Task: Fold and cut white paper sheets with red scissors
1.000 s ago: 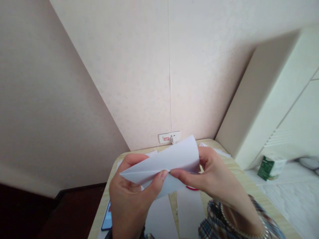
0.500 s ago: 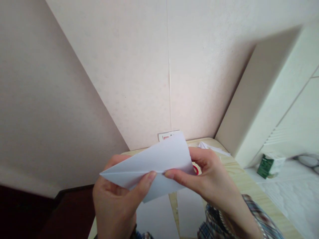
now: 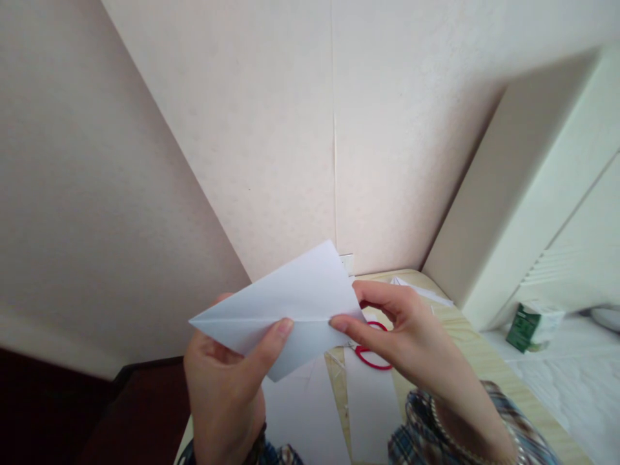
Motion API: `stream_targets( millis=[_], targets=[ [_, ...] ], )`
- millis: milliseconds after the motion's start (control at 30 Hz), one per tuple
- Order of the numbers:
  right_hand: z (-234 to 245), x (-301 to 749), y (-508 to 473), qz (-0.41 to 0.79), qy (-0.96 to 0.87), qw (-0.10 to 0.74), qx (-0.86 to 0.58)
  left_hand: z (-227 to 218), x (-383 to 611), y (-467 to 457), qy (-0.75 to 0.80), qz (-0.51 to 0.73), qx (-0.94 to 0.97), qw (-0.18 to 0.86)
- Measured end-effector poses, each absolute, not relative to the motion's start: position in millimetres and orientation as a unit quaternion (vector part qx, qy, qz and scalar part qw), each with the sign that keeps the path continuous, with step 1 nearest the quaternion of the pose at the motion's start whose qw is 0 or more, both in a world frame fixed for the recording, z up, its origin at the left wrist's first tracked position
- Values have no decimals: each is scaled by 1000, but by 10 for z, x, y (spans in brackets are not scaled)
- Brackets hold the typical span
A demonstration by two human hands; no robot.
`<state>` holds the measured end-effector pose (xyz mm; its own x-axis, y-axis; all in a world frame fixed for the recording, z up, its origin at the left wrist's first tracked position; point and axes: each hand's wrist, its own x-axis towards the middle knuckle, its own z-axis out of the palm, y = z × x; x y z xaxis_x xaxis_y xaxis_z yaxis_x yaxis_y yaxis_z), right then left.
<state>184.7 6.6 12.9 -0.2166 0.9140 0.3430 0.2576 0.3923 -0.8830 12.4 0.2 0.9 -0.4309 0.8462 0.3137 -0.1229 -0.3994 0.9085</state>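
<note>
A folded white sheet of paper (image 3: 295, 297) is held up in the air above a light wooden table (image 3: 479, 361). My left hand (image 3: 227, 387) pinches its lower left part, thumb on the front crease. My right hand (image 3: 411, 342) pinches the paper's right end between thumb and fingers. The paper has a pointed tip to the left and a horizontal crease across it.
Red-handled scissors (image 3: 371, 352) lie on the table under my right hand. Two white paper strips (image 3: 368, 400) lie on the table below. More white paper (image 3: 421, 290) rests at the far table edge. A green and white carton (image 3: 530, 323) stands on the bed at right.
The paper has been lifted and swung leftward, its upper flap flattening out. The scissors under my right hand have come into view.
</note>
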Motion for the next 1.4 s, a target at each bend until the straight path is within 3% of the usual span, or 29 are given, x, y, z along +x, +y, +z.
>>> stream_targets(
  millis=[367, 700, 1100, 1400],
  targets=[
    [141, 1821, 67, 369, -664, 493, -424, 89, 110, 60, 416, 764, 380, 314],
    [167, 1888, 69, 354, -702, 467, -404, 80, 93, 75, 418, 767, 357, 330],
    [145, 1857, 73, 308, -704, 482, -421, 39, 167, 63, 421, 715, 338, 444],
    [155, 1921, 9, 287, -730, 460, -415, 78, -33, 128, 366, 773, 323, 406]
  ],
)
